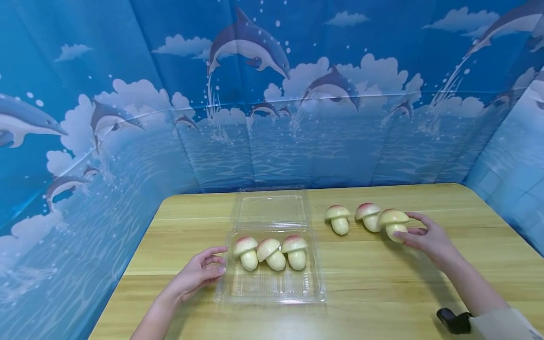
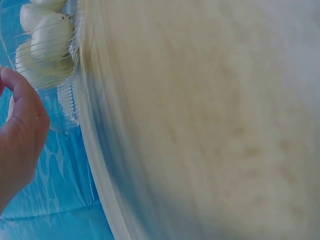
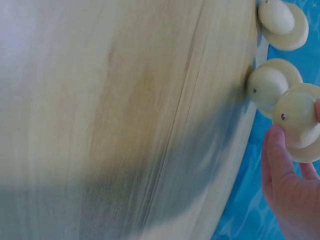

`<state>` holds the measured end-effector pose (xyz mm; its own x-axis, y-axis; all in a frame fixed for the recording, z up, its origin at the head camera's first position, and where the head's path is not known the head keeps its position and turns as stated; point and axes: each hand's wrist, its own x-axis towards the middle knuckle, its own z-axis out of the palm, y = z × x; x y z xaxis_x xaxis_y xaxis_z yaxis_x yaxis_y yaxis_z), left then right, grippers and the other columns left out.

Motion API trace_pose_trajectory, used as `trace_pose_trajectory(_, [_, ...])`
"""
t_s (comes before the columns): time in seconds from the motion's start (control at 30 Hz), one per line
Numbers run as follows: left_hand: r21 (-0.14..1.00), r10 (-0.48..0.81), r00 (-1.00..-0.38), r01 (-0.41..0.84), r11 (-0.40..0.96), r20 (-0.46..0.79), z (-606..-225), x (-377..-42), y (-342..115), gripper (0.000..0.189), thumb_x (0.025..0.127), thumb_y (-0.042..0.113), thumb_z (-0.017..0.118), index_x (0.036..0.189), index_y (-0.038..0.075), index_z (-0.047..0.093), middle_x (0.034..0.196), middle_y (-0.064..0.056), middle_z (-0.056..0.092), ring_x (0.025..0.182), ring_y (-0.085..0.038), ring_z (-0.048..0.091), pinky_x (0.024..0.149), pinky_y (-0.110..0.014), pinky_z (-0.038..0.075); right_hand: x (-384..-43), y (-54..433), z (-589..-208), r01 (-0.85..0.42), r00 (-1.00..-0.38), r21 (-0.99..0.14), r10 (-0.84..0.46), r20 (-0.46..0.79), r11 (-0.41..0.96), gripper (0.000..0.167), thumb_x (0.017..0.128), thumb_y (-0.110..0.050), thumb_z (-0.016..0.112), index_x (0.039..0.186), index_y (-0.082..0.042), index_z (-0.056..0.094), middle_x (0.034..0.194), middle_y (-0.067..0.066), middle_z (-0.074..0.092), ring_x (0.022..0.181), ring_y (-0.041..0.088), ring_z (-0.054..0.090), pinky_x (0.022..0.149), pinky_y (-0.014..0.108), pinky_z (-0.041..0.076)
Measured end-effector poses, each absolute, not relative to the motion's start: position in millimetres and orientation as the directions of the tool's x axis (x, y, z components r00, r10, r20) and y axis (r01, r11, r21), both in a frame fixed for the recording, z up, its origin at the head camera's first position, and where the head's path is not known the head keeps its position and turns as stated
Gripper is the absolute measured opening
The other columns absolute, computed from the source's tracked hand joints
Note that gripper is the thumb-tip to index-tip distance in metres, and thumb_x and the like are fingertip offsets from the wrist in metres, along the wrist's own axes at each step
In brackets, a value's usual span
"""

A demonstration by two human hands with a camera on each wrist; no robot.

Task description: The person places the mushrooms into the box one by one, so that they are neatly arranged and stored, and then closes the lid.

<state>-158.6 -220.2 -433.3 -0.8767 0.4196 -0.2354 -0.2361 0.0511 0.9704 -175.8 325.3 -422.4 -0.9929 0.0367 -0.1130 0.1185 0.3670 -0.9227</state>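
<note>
My right hand (image 1: pixel 431 241) pinches a toy mushroom (image 1: pixel 393 224) with a pale yellow cap and stem. In the right wrist view the fingers and thumb are on either side of this mushroom (image 3: pixel 297 120). Just left of it lie two more mushrooms with pink-tinged caps, one close beside it (image 1: pixel 368 216) and one farther left (image 1: pixel 338 219). A clear plastic clamshell box (image 1: pixel 272 293) stands with its lid (image 1: pixel 274 210) folded back; three mushrooms lie in a row in its base, the middle one (image 1: pixel 272 254) tilted. At the box's left edge, my left hand (image 1: pixel 197 274) has loosely bent fingers.
The wooden table (image 1: pixel 170 236) ends at a blue curtain (image 1: pixel 272 141) printed with dolphins, which runs along its back and sides. A small black object (image 1: pixel 454 321) shows by the right sleeve (image 1: pixel 503 326).
</note>
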Motion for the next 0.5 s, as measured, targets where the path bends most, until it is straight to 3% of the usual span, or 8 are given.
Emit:
trace_pose_trajectory(0.23, [0.971, 0.424, -0.875, -0.232, 0.054, -0.232, -433.7, -158.7, -220.7, 0.064, 0.087, 0.002, 0.061, 0.141, -0.006, 0.027, 0.108, -0.009, 0.047, 0.085, -0.011, 0.057, 0.075, -0.025, 0.050, -168.0, 314.0, -414.5, 0.101, -0.994, -0.929, -0.002, -0.109, 0.357, 0.076, 0.087, -0.019, 0.067, 0.142, 0.003, 0.021, 0.104, 0.012, 0.058, 0.081, 0.002, 0.061, 0.076, 0.031, 0.054])
trace_pose_trajectory(0.5, [0.972, 0.430, -0.873, -0.231, 0.048, -0.229, -433.2, -158.4, -220.4, 0.064, 0.087, 0.002, 0.061, 0.141, -0.006, 0.027, 0.108, -0.009, 0.047, 0.084, -0.011, 0.057, 0.074, -0.024, 0.050, -160.5, 299.3, -409.8, 0.066, -0.994, -0.930, -0.060, -0.094, 0.360, 0.072, 0.086, -0.018, 0.067, 0.142, -0.001, 0.025, 0.104, 0.014, 0.064, 0.084, 0.007, 0.063, 0.074, 0.029, 0.052])
